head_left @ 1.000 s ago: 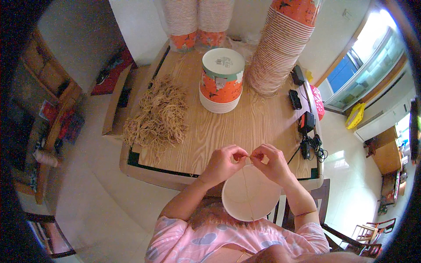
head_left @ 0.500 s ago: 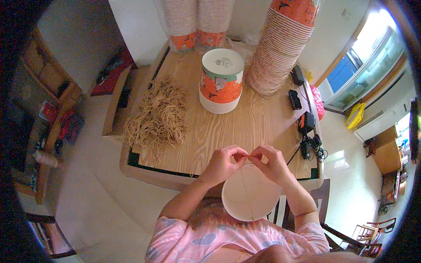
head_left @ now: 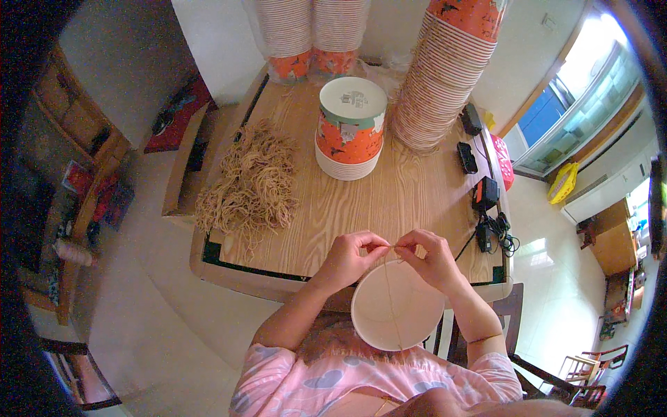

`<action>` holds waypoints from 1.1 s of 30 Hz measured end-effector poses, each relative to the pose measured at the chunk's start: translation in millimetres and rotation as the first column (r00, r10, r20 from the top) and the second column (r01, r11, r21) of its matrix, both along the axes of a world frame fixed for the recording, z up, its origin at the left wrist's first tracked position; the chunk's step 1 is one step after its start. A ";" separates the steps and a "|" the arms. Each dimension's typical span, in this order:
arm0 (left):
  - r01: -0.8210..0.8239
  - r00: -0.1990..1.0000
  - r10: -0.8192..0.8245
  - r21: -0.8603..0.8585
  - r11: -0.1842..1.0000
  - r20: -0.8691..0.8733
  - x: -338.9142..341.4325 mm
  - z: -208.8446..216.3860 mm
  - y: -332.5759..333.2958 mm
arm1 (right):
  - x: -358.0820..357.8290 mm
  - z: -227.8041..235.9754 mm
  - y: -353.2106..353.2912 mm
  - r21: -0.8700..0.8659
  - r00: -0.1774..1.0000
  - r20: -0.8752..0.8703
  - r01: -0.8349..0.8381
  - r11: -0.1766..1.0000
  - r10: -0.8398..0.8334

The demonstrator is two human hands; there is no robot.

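A white paper bucket [head_left: 372,313] rests against my lap with its open mouth facing up. A thin tan string [head_left: 392,302] runs across the mouth from the near rim to the far side. Over the far rim, my left hand [head_left: 351,263] and my right hand [head_left: 429,260] meet fingertip to fingertip, both pinching the string. Its short ends, and any knot there, are too small to make out. On the table, a loose heap of tan strings [head_left: 253,184] lies to the left. Upside-down nested orange-and-white paper buckets [head_left: 351,139] stand in the middle.
A tall leaning stack of paper buckets [head_left: 448,83] in clear plastic stands at the back right of the wooden table [head_left: 326,229]. Two more wrapped stacks [head_left: 285,31] stand at the back. Black adapters and cables [head_left: 486,194] lie along the right edge. A cardboard box [head_left: 186,167] adjoins the left edge.
My left fingertips have straightened slightly, and the string at the far rim has shifted a little left. The bucket and everything on the table have stayed put.
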State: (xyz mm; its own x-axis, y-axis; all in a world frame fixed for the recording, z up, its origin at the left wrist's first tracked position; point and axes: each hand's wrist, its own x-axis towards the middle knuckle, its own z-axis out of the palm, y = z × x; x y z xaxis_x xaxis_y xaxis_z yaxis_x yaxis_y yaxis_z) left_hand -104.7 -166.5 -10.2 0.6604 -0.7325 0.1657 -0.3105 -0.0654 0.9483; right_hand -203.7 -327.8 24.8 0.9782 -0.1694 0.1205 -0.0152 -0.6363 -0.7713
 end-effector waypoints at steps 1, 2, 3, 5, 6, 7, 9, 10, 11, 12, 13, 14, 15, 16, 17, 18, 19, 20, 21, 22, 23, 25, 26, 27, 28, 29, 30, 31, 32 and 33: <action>-0.013 1.000 0.013 0.001 1.000 -0.001 -0.2 0.5 -0.1 | 0.3 -0.3 0.0 -0.011 1.000 -0.005 -0.006 1.000 0.006; -0.026 1.000 0.026 0.002 1.000 -0.002 -0.4 1.3 0.1 | 0.3 -0.1 0.1 -0.011 1.000 -0.004 -0.006 1.000 0.006; -0.027 1.000 0.027 0.002 1.000 -0.002 -0.7 2.7 0.8 | 0.3 0.0 0.3 -0.034 1.000 0.012 -0.013 0.999 0.014; -0.019 0.999 0.019 0.000 1.000 0.042 -1.3 7.1 1.9 | 0.5 -0.4 -0.7 -0.059 0.999 0.028 -0.019 0.998 0.020; -0.019 0.999 0.019 0.000 1.000 0.042 -2.5 10.0 2.8 | 0.8 -1.3 -1.6 -0.056 0.999 0.036 -0.025 0.998 0.027; 0.008 0.996 -0.007 -0.019 1.000 0.087 -4.5 13.0 4.3 | 1.0 -1.7 -2.0 -0.052 0.998 0.043 -0.032 0.998 0.034; 0.036 0.991 -0.032 -0.036 0.999 0.131 -5.8 13.6 4.5 | 1.3 0.4 -0.6 -0.058 0.998 0.046 -0.032 0.998 0.035; -0.010 0.988 0.016 -0.041 0.999 0.152 -5.9 12.1 4.3 | 1.3 1.3 0.6 -0.063 0.998 0.048 -0.034 0.997 0.037; -0.057 0.983 0.064 -0.048 0.997 0.173 -5.9 10.0 3.7 | 1.1 1.3 1.1 -0.063 0.998 0.048 -0.035 0.997 0.038; -0.057 0.983 0.064 -0.048 0.997 0.173 -4.4 4.1 1.4 | 1.0 1.1 1.5 -0.117 0.992 0.085 -0.087 0.989 0.097; -0.081 0.973 0.089 -0.043 0.996 0.215 -1.4 -1.4 -2.5 | 1.9 1.0 1.4 -0.172 0.980 0.120 -0.139 0.975 0.161; -0.106 0.960 0.112 -0.040 0.994 0.256 0.3 -5.1 -4.7 | 2.3 0.4 1.3 -0.173 0.979 0.121 -0.142 0.975 0.164; -0.109 0.959 0.115 -0.041 0.993 0.257 -0.2 -7.4 -4.6 | 2.1 -0.7 1.2 -0.173 0.978 0.116 -0.154 0.973 0.175; -0.115 0.962 0.121 -0.040 0.993 0.244 -2.3 -6.1 -5.0 | 0.9 -1.7 0.1 -0.172 0.978 0.108 -0.161 0.972 0.181; -0.121 0.965 0.127 -0.040 0.992 0.231 -4.6 -4.2 -4.8 | 0.5 -2.2 -1.8 -0.173 0.978 0.107 -0.159 0.972 0.179; -0.118 0.965 0.124 -0.040 0.992 0.229 -7.4 0.0 -2.9 | 0.4 -2.5 -3.9 -0.151 0.986 0.098 -0.120 0.981 0.135; -0.066 0.967 0.078 -0.059 0.996 0.244 -11.4 5.3 0.8 | 0.3 -3.1 -5.0 -0.129 0.992 0.088 -0.083 0.988 0.095; -0.012 0.965 0.032 -0.078 0.997 0.260 -13.6 7.6 2.8 | 0.1 -1.2 -4.8 -0.128 0.992 0.085 -0.084 0.988 0.095; -0.013 0.966 0.033 -0.077 0.997 0.257 -13.7 6.9 2.8 | -0.4 2.8 -3.6 -0.137 0.992 0.082 -0.082 0.987 0.093; -0.027 0.978 0.049 -0.107 0.994 0.204 -11.9 6.5 2.7 | -0.2 5.8 -1.8 -0.146 0.993 0.081 -0.076 0.986 0.089; -0.042 0.987 0.063 -0.136 0.990 0.149 -10.0 5.8 2.3 | 0.3 6.7 -0.1 -0.146 0.993 0.081 -0.075 0.987 0.087; -0.091 0.975 0.112 -0.112 0.990 0.191 -1.6 -3.4 -2.9 | 2.0 7.9 2.6 -0.114 0.985 0.068 -0.152 0.982 0.160; -0.143 0.959 0.160 -0.090 0.986 0.233 1.0 -6.6 -4.6 | 2.8 6.5 3.4 -0.113 0.984 0.069 -0.156 0.981 0.165; -0.147 0.958 0.164 -0.090 0.985 0.234 0.0 -8.6 -4.8 | 3.4 3.6 4.2 -0.116 0.982 0.087 -0.160 0.980 0.170; -0.151 0.953 0.165 -0.071 0.986 0.254 -2.2 -9.4 -6.5 | 3.5 1.3 3.6 -0.121 0.980 0.103 -0.159 0.980 0.172; -0.156 0.947 0.165 -0.053 0.986 0.274 -3.1 -10.1 -7.6 | 3.3 -0.2 1.9 -0.123 0.980 0.102 -0.160 0.980 0.172; -0.156 0.948 0.165 -0.054 0.986 0.274 -2.0 -10.7 -8.5 | 2.8 -1.4 -0.7 -0.107 0.991 0.078 -0.103 0.989 0.111; -0.144 0.967 0.152 -0.053 0.988 0.206 -1.6 -12.3 -8.8 | 1.5 -2.6 -1.8 -0.090 0.997 0.050 -0.045 0.995 0.050; -0.132 0.981 0.138 -0.052 0.990 0.137 -1.7 -13.8 -9.2 | 0.7 -2.9 -1.3 -0.090 0.998 0.047 -0.046 0.995 0.050; -0.132 0.981 0.138 -0.052 0.990 0.134 -2.8 -15.3 -9.4 | -0.1 -2.7 -0.5 -0.094 0.996 0.086 0.019 0.995 -0.011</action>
